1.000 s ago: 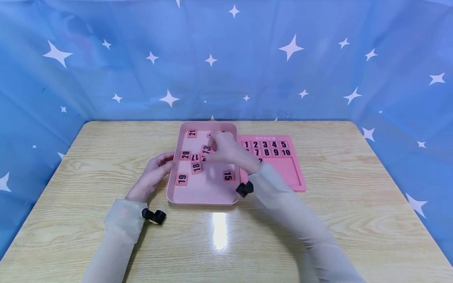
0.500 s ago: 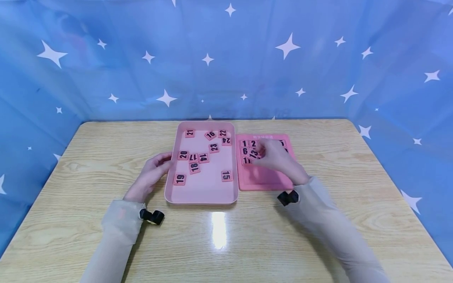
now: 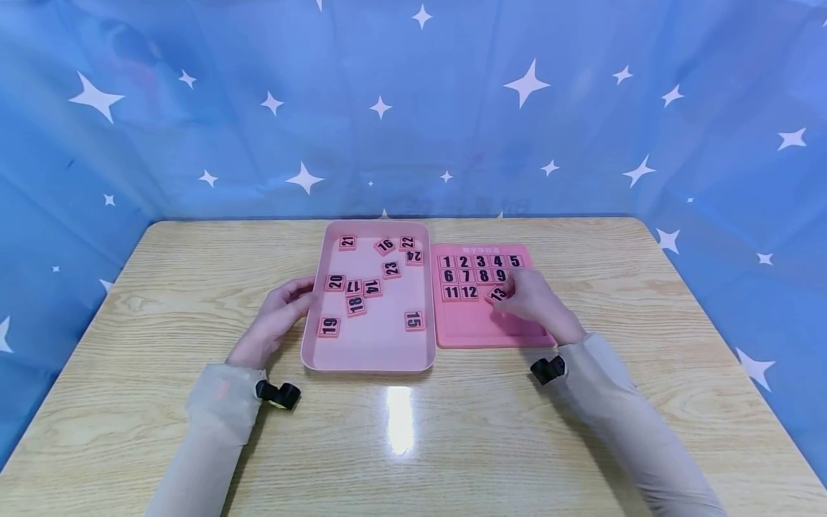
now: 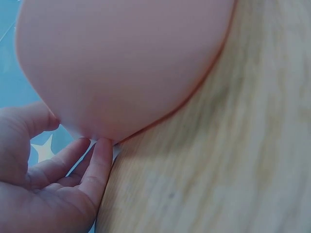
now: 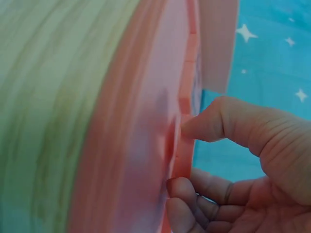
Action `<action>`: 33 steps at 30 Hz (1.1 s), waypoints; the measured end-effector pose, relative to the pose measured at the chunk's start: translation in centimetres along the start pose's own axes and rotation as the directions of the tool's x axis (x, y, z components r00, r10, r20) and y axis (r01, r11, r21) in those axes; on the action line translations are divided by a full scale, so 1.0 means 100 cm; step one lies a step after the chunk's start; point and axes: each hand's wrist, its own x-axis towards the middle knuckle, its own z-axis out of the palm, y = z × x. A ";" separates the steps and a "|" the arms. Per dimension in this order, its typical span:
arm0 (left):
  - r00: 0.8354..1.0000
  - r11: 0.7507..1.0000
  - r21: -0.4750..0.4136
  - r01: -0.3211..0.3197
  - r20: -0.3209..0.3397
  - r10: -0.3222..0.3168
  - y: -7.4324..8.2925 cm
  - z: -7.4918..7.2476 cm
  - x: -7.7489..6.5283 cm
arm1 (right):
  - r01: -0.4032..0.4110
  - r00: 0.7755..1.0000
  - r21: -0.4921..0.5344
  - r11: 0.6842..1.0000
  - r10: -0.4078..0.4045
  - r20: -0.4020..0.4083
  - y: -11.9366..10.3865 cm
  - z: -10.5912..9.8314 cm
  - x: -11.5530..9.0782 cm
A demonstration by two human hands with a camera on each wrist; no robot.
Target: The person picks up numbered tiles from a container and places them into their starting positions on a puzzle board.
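Observation:
My right hand (image 3: 539,301) pinches the pink number 13 tile (image 3: 497,294) between thumb and fingers, tilted, over the third row of the pink number puzzle board (image 3: 478,332). In the right wrist view the thumb and fingertips are at the edge of a pink tile (image 5: 184,150) close above the board. Tiles 1 to 9, 11 and 12 show in rows on the board; the hand covers the end of the second row. My left hand (image 3: 276,316) touches the left side of the pink tray (image 3: 368,352) with its fingertips, as the left wrist view also shows.
Inside the tray lie several loose number tiles, among them 15 (image 3: 414,320), 19 (image 3: 329,327) and 21 (image 3: 347,243). The tray and board stand side by side on a wooden table (image 3: 400,474). A blue curtain with white stars (image 3: 388,143) hangs behind.
My right hand has carried the 13 tile from the tray rightward to the board, first over its left part, then to the right of tile 12. The left hand stays at the tray.

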 end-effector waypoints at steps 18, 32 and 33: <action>1.000 1.000 -0.007 0.015 -0.007 -0.015 0.002 0.001 0.000 | 0.050 0.999 -0.008 0.999 -0.050 -0.002 0.003 0.005 0.010; 1.000 1.000 -0.030 -0.009 0.002 0.009 0.001 0.001 0.000 | 0.079 0.997 -0.035 0.996 -0.078 0.024 -0.012 -0.013 0.012; 1.000 1.000 -0.029 -0.011 0.000 0.011 0.001 0.001 0.000 | 0.099 0.995 -0.022 0.995 -0.099 0.005 -0.017 -0.014 0.013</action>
